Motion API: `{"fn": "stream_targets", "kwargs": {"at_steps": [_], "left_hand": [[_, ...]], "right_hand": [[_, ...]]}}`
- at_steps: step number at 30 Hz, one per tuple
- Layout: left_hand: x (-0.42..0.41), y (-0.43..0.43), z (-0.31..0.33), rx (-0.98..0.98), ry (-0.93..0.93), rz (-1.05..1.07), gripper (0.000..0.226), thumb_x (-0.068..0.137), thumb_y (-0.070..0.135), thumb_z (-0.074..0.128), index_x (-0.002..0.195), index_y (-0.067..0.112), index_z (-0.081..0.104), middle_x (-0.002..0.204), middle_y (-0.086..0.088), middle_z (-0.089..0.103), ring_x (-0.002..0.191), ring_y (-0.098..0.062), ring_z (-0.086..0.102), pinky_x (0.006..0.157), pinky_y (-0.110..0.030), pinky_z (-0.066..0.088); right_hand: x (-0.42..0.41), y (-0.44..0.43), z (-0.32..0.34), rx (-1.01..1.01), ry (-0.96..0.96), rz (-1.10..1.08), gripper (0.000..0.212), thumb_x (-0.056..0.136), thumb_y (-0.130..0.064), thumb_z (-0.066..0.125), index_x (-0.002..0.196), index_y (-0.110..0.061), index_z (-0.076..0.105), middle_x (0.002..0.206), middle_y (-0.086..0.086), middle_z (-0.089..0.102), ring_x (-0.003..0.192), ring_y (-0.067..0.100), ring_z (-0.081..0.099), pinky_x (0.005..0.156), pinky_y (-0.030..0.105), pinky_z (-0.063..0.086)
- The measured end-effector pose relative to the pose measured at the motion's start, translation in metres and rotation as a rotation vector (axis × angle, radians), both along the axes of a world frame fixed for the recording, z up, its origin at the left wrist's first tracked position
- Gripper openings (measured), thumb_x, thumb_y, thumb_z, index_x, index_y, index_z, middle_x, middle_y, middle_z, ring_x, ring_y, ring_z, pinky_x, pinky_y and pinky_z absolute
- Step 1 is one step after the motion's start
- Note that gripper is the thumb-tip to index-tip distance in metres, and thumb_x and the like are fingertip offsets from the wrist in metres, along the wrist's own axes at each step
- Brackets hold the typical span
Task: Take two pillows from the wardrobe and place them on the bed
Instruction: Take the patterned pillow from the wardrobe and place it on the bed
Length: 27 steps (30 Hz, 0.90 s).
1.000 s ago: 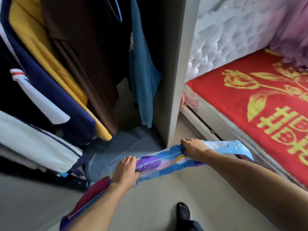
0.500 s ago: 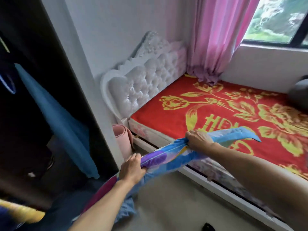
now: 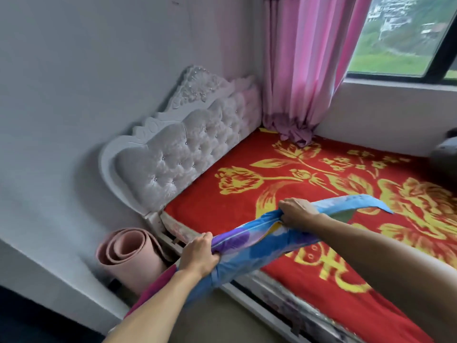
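While you face the bed (image 3: pixel 247 209), one rolled pink mat (image 3: pixel 128 256) stands at far left against the wall, just beside the bed frame's corner. Next comes your left hand (image 3: pixel 199 253), fist closed tight around the one pillow (image 3: pixel 252 246) in view — a flat, blue-and-purple flowered one, sagging between your two hands. Your right hand (image 3: pixel 296 214) clamps its upper edge, and the blue end pokes out beyond it over the red and gold blanket (image 3: pixel 333 174). One tufted white headboard (image 3: pixel 183 154) stands behind; one pink curtain (image 3: pixel 304 65) hangs by the window (image 3: pixel 405 38) — its hem bunched on the bed.
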<state>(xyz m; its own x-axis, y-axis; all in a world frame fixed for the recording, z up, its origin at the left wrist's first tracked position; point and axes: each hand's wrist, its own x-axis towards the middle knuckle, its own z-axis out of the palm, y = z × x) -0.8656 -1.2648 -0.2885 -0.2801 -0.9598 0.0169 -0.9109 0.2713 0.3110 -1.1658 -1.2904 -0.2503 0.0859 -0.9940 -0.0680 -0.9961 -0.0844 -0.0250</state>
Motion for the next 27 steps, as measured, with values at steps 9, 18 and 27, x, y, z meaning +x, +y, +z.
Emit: {"fn": "stream_targets", "kwargs": {"at_steps": [9,18,27], "left_hand": [[-0.029,-0.135,0.01,-0.051,0.0,0.0,0.021,0.073,0.033,0.06,0.082,0.017,0.048,0.093,-0.007,0.063,0.09,-0.032,0.061,0.07,-0.037,0.047],[-0.053,-0.356,-0.007,-0.008,-0.021,-0.126,0.024,0.071,0.036,0.059,0.075,0.024,0.038,0.089,-0.004,0.065,0.088,-0.03,0.062,0.065,-0.034,0.043],[-0.066,-0.525,0.007,-0.007,-0.006,-0.221,0.024,0.069,0.032,0.06,0.085,0.018,0.05,0.094,-0.006,0.064,0.088,-0.031,0.062,0.07,-0.035,0.046]], "right_hand": [[-0.033,-0.135,0.004,-0.081,-0.06,0.036,0.013,0.08,-0.02,0.052,0.089,-0.013,0.057,0.096,0.01,0.067,0.085,0.031,0.063,0.06,0.031,0.037],[-0.055,-0.314,-0.019,-0.054,-0.032,-0.108,0.016,0.081,-0.02,0.051,0.093,-0.012,0.058,0.099,0.009,0.066,0.091,0.031,0.062,0.068,0.035,0.044],[-0.062,-0.449,-0.008,-0.036,-0.057,-0.259,0.014,0.079,-0.018,0.054,0.09,-0.011,0.057,0.099,0.009,0.066,0.092,0.031,0.062,0.071,0.036,0.046]]}}
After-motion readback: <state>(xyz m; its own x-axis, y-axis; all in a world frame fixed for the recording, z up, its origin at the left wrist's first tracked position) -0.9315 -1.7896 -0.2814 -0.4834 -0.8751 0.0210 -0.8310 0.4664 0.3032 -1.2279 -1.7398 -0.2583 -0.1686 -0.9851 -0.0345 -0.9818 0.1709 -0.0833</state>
